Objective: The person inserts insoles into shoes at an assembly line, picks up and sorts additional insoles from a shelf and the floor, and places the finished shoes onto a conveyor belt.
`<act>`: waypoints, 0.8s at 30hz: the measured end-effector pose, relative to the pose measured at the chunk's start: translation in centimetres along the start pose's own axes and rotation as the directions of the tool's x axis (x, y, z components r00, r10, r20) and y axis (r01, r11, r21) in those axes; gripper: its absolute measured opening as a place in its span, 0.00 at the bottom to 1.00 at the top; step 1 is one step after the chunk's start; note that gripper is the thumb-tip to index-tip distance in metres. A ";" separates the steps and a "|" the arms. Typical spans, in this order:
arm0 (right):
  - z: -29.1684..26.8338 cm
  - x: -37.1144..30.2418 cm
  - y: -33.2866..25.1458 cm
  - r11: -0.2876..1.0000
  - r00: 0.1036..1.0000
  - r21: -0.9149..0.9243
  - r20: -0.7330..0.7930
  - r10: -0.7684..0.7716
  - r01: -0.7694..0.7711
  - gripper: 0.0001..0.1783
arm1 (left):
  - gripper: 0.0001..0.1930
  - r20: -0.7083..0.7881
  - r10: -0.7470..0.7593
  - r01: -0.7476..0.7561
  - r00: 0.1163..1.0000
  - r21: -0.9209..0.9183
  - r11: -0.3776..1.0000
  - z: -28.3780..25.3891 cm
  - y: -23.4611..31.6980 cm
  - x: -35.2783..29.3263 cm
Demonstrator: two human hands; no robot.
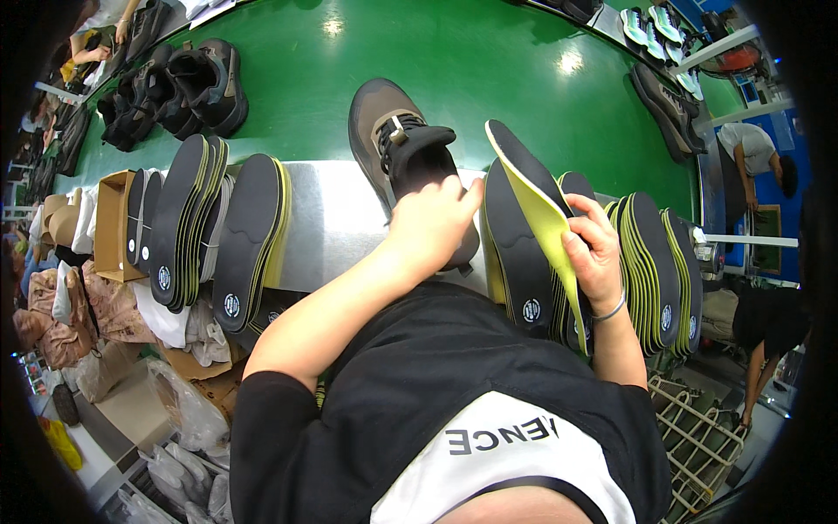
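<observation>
A brown and black lace-up shoe point(371, 131) points its toe away from me, lying partly on the green surface and partly on a metal strip. My left hand point(428, 227) is at its opening, gripping the collar; some fingertips are hidden there. My right hand point(595, 253) is closed round the edge of an insole point(541, 205), black on top and yellow-green underneath, held tilted upright. Just left of that insole, a stack of similar insoles point(515, 227) stands close to the shoe.
More insole stacks flank me, at left point(249, 231) and right point(650, 262). Several dark shoes point(209, 83) sit at the far left, and a brown pair point(668, 113) at the far right. An open cardboard box point(112, 225) is at left. Other people work at both sides.
</observation>
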State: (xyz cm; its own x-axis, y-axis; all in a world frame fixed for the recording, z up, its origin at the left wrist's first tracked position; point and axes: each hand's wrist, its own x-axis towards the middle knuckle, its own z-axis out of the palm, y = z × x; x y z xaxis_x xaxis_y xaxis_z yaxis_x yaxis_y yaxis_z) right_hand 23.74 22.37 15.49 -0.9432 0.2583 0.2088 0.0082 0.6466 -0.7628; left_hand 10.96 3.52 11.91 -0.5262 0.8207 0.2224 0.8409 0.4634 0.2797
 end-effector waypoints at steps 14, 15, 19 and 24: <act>-1.6 -1.5 -0.2 0.980 0.990 -0.150 0.078 -0.120 0.131 0.06 | 0.08 0.058 -0.591 0.126 0.805 -0.989 0.074 -2.8 -3.9 3.2; -1.6 -1.4 -0.8 0.979 0.985 -0.156 0.133 -0.112 0.132 0.06 | 0.09 -0.033 -0.613 0.133 0.789 -0.966 0.224 -3.1 -4.8 3.2; -0.4 0.5 -2.6 0.889 0.894 -0.250 0.342 -0.289 0.383 0.04 | 0.19 -0.158 -0.389 0.329 0.908 -0.307 0.893 -2.3 -5.8 2.3; 1.4 3.3 -4.5 0.726 0.735 -0.369 0.621 -0.272 0.581 0.08 | 0.18 -0.400 -0.253 0.187 0.881 -0.196 0.963 1.5 -7.1 2.0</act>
State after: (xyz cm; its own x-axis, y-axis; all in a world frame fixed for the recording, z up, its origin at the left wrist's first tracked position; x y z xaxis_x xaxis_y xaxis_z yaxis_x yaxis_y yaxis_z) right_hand 20.15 19.31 18.70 -0.9018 -0.4317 -0.0188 -0.4190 0.8843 -0.2061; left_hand 4.14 2.43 8.96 -0.7267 0.4721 0.4990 0.6861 0.5338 0.4942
